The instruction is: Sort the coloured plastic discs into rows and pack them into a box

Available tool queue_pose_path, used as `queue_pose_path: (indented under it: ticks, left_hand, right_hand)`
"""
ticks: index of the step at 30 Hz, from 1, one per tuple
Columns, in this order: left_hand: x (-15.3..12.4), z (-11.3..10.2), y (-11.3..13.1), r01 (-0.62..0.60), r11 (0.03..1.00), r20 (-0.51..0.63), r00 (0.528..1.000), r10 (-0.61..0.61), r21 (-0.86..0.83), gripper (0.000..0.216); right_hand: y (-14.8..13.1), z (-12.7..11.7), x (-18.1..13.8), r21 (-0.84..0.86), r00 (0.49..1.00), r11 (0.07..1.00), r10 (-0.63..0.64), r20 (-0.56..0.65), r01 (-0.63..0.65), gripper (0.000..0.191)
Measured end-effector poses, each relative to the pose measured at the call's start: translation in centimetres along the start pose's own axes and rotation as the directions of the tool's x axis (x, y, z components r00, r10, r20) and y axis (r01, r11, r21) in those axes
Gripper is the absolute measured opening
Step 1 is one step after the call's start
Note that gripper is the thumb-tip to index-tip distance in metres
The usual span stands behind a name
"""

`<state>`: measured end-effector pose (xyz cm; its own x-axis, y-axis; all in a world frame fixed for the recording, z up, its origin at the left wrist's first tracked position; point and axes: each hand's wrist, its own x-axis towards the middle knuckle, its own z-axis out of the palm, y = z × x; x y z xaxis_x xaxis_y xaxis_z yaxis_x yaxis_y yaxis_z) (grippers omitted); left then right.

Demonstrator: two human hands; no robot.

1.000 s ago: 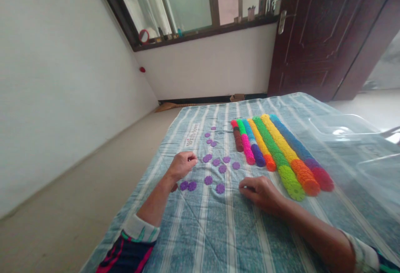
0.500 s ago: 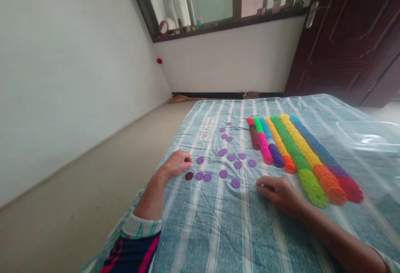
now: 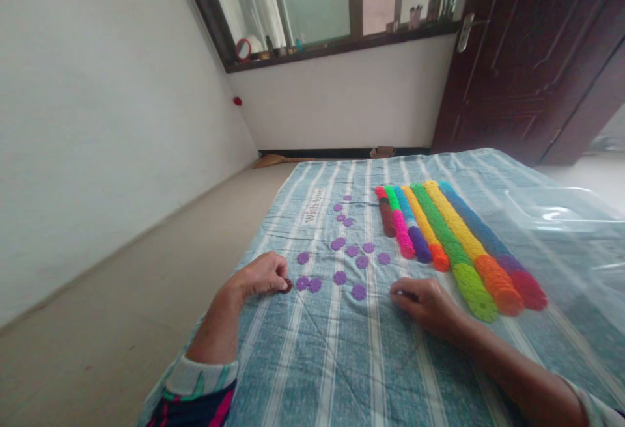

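My left hand (image 3: pixel 263 273) is closed at the left side of the cloth, its thumb and fingertips pinching a dark brown disc (image 3: pixel 287 286). Just right of it lie two touching notched purple discs (image 3: pixel 315 285), and a single purple disc (image 3: pixel 303 258) sits a little farther away. Several more are scattered toward the middle, among them one purple disc (image 3: pixel 359 292) left of my right hand (image 3: pixel 424 302). That hand rests on the cloth with thumb and fingers drawn together; whatever may be between them cannot be made out.
Long rows of stacked coloured discs (image 3: pixel 442 238) lie on the striped cloth (image 3: pixel 336 362) at right. Beyond them stands a clear plastic container (image 3: pixel 561 213). The bed's left edge drops to a pale floor (image 3: pixel 122 323). A dark red door (image 3: pixel 512 56) is at the back right.
My left hand has come down toward me onto the brown disc and now grips it. The right hand keeps its pose on the cloth. The whole view has shifted slightly.
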<state>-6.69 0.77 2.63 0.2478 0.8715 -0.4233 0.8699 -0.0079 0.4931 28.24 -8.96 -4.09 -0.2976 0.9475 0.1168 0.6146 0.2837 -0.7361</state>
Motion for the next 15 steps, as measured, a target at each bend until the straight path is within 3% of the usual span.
queue_pose_path:
  ticks: [4, 7, 11, 15]
  left_hand:
    - [-0.9, -0.8, 0.5, -0.033, 0.991, 0.03, 0.999, 0.037, -0.127, 0.013]
    - [-1.1, -1.1, 2.0, -0.075, 0.985, -0.011, 0.997, 0.075, -0.154, 0.015]
    - [0.2, -0.2, 5.7, -0.208, 0.967, -0.088, 0.977, 0.196, -0.148, 0.017]
    - [3.6, 2.1, 10.1, -0.35, 0.924, -0.184, 0.929, 0.321, -0.154, 0.014]
  right_hand:
    - [-0.4, -0.1, 0.2, 0.012, 1.0, 1.0, -0.008, -0.005, 0.008, 0.023]
    - [-0.6, -0.2, 0.3, 0.012, 1.0, 1.0, -0.007, -0.012, 0.007, 0.022]
    - [-0.9, -0.5, 0.3, 0.001, 1.0, 1.0, -0.002, -0.005, 0.002, 0.022]
    - [-0.9, -0.5, 0.4, -0.01, 1.0, 1.0, -0.019, -0.014, 0.019, 0.022]
